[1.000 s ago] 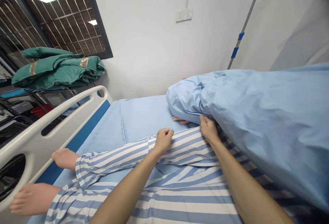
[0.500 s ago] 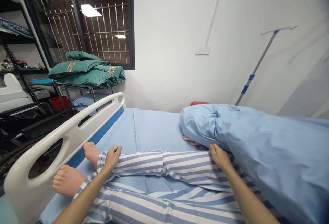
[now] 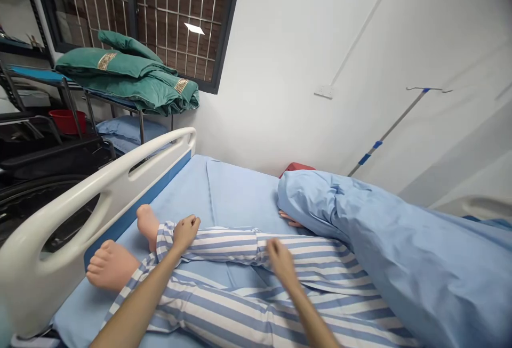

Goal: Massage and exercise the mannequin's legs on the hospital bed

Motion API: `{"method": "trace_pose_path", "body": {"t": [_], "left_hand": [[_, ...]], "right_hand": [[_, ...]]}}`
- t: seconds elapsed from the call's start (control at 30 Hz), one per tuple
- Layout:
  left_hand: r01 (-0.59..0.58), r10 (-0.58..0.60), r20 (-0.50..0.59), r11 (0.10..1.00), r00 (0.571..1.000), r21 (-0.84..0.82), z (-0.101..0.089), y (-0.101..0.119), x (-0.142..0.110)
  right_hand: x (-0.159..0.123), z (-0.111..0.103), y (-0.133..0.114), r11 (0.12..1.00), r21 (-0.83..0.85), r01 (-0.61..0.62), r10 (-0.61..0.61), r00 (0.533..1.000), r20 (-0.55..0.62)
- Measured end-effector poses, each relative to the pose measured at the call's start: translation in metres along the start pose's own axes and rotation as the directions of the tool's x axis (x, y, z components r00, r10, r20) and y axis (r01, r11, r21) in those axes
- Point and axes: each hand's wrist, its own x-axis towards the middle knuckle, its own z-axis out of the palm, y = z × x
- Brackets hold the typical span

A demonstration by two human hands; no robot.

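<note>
A manikin-like figure lies on the bed in blue-and-white striped trousers (image 3: 236, 305), with two bare feet (image 3: 114, 265) near the footboard. My left hand (image 3: 186, 233) rests at the lower shin of the far leg, fingers curled closed on the trouser cloth; its fingertips are partly hidden. Over the far leg, close to the knee, is my right hand (image 3: 279, 257), smeared by motion. Its fingers look bent, but whether they touch the cloth is unclear. A light blue quilt (image 3: 384, 231) covers the figure's upper part, and the figure's fingers (image 3: 290, 219) stick out from under its edge.
A white footboard (image 3: 100, 188) closes the bed's left end. Beyond it are green folded bedding (image 3: 132, 73), a red bucket (image 3: 68, 121) and a wheelchair (image 3: 52, 161). An IV pole (image 3: 394, 124) leans near the wall, by a red object (image 3: 298, 167).
My right hand has moved left along the far leg, from the quilt's edge on the thigh to near the knee. My left hand stays at the shin. The camera view has tilted.
</note>
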Motion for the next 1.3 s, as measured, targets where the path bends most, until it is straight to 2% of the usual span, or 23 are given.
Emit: {"method": "trace_pose_path", "body": {"t": [0.13, 0.2, 0.27, 0.37, 0.47, 0.6, 0.67, 0.77, 0.87, 0.97, 1.03, 1.17, 1.3], "left_hand": [[0.006, -0.002, 0.025, 0.984, 1.0, -0.178, -0.003, -0.003, 0.001], [0.006, 0.005, 0.049, 0.97, 0.999, -0.242, -0.006, -0.004, 0.004], [0.013, 0.009, 0.072, 0.954, 0.997, -0.3, -0.012, -0.005, 0.008], [0.057, -0.016, 0.103, 0.912, 0.995, -0.407, -0.027, -0.001, 0.01], [0.112, -0.069, 0.103, 0.854, 0.992, -0.508, -0.047, 0.003, -0.008], [0.133, -0.127, 0.061, 0.714, 0.99, -0.688, -0.061, -0.002, -0.059], [0.105, -0.128, 0.013, 0.748, 0.992, -0.655, -0.059, -0.009, -0.083], [0.054, -0.079, -0.033, 0.873, 0.996, -0.485, -0.054, -0.018, -0.1], [0.027, -0.043, -0.037, 0.939, 0.998, -0.344, -0.051, -0.021, -0.101], [-0.031, 0.032, -0.001, 0.968, 0.999, -0.247, -0.051, -0.02, -0.099], [-0.041, 0.042, 0.003, 0.979, 0.999, -0.201, -0.051, -0.018, -0.099], [-0.013, 0.004, -0.036, 0.969, 0.999, -0.245, -0.05, -0.005, -0.106], [-0.017, 0.0, -0.047, 0.932, 0.999, -0.362, -0.038, 0.013, -0.122]], "right_hand": [[-0.056, 0.101, -0.114, 0.956, 0.279, 0.088, -0.13, 0.982, 0.136], [-0.079, 0.14, -0.155, 0.936, 0.34, 0.091, -0.154, 0.975, 0.161], [-0.093, 0.168, -0.177, 0.939, 0.332, 0.089, -0.149, 0.975, 0.162], [-0.099, 0.19, -0.178, 0.949, 0.315, 0.029, -0.066, 0.992, 0.107], [-0.093, 0.195, -0.167, 0.925, 0.378, -0.048, 0.022, 0.997, 0.072], [-0.089, 0.196, -0.163, 0.88, 0.469, -0.07, 0.031, 0.995, 0.091], [-0.09, 0.197, -0.165, 0.873, 0.484, -0.064, 0.032, 0.997, 0.075], [-0.089, 0.195, -0.169, 0.881, 0.471, -0.053, 0.038, 0.998, 0.041], [-0.089, 0.18, -0.172, 0.914, 0.406, -0.008, -0.009, 0.999, 0.04], [-0.095, 0.16, -0.169, 0.952, 0.301, 0.055, -0.073, 0.996, 0.047], [-0.102, 0.151, -0.163, 0.962, 0.263, 0.071, -0.085, 0.996, 0.041], [-0.111, 0.153, -0.148, 0.957, 0.284, 0.055, -0.061, 0.998, 0.01], [-0.105, 0.159, -0.14, 0.866, 0.5, -0.017, 0.023, 1.0, -0.006]]}}
